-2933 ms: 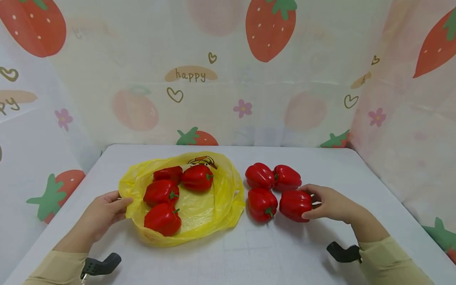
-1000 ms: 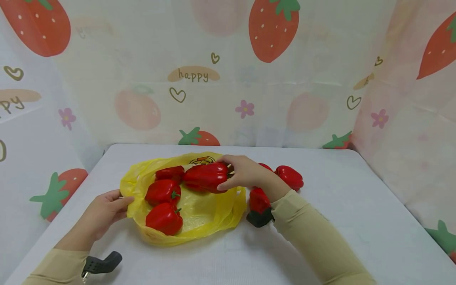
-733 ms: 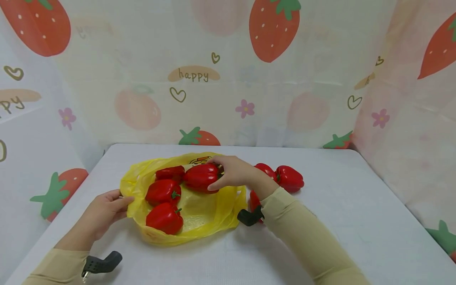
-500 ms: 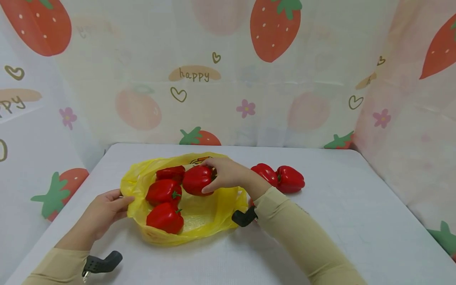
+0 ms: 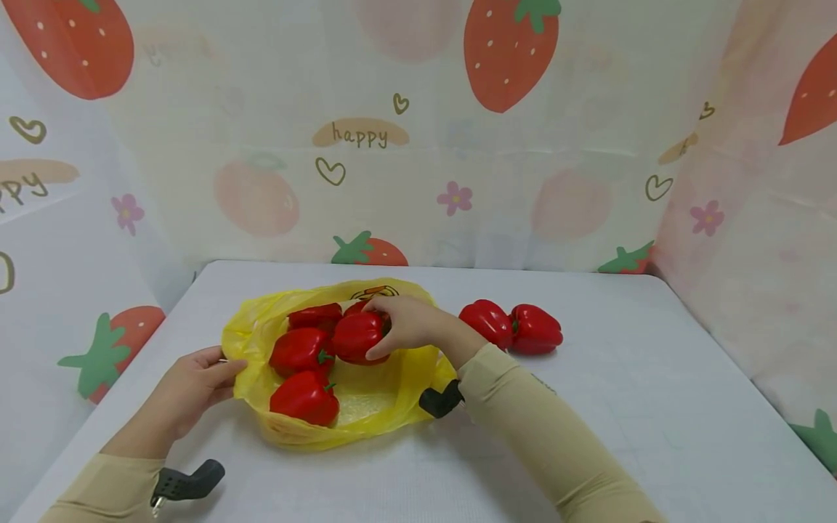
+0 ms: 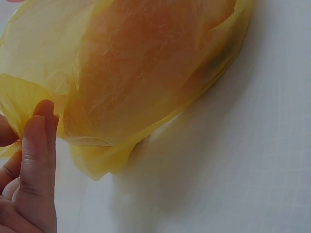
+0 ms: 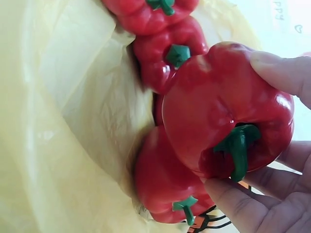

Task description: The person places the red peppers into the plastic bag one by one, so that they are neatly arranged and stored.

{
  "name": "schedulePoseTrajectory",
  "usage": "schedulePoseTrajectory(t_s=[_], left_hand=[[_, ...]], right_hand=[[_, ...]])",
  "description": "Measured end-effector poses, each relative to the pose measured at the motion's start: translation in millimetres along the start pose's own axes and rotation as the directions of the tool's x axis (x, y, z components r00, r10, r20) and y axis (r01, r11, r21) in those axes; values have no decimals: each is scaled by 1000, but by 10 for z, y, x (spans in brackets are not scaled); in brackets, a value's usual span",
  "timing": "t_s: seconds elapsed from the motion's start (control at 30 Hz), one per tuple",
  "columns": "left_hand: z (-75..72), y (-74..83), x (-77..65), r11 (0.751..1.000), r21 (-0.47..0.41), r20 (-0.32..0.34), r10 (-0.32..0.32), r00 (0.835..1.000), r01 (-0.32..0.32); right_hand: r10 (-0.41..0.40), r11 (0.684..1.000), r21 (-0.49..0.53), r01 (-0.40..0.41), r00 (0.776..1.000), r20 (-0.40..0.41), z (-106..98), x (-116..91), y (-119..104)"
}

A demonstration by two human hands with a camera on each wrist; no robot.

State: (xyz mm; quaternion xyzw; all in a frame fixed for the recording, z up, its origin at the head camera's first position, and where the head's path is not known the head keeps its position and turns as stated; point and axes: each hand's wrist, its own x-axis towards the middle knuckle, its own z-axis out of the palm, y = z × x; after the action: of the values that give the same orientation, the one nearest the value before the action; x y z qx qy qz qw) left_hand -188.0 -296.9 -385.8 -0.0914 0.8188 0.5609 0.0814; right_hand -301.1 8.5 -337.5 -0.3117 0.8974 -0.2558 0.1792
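My left hand (image 5: 196, 388) pinches the left rim of a yellow plastic bag (image 5: 366, 407), whose mouth is spread wide on the table. The left wrist view shows thin bag film (image 6: 24, 102) gathered between thumb and fingers. Over the bag's opening, my right hand (image 5: 412, 325) grips a red bell pepper (image 5: 358, 338) around its stem end; its green stem (image 7: 239, 148) shows in the right wrist view. Several other red bell peppers (image 5: 302, 351) lie inside the bag along its left and back. One of them (image 7: 170, 179) sits just behind the held pepper, partly covered by it.
To the right of the bag, two red bell peppers (image 5: 536, 329) (image 5: 486, 322) lie touching on the white table (image 5: 641, 407); the right forearm may hide more there. A strawberry-print cloth (image 5: 418, 196) rises behind the table. Black camera mounts (image 5: 191, 481) stick out from both wrists.
My right hand has carried a bell pepper from the group at right over into the bag, then shifted slightly left and nearer. The left hand keeps its hold on the bag rim.
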Motion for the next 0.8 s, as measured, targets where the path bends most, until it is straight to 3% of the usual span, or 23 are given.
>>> schedulePoseTrajectory(t_s=[0.5,0.8], left_hand=[[-7,-43,29,1000,-15,-5,2,1000,-2],[-18,-60,31,1000,-12,-6,0,1000,0]], right_hand=[[26,999,-41,-24,999,40,92,112,-13],[82,997,6,-82,995,55,127,164,47]])
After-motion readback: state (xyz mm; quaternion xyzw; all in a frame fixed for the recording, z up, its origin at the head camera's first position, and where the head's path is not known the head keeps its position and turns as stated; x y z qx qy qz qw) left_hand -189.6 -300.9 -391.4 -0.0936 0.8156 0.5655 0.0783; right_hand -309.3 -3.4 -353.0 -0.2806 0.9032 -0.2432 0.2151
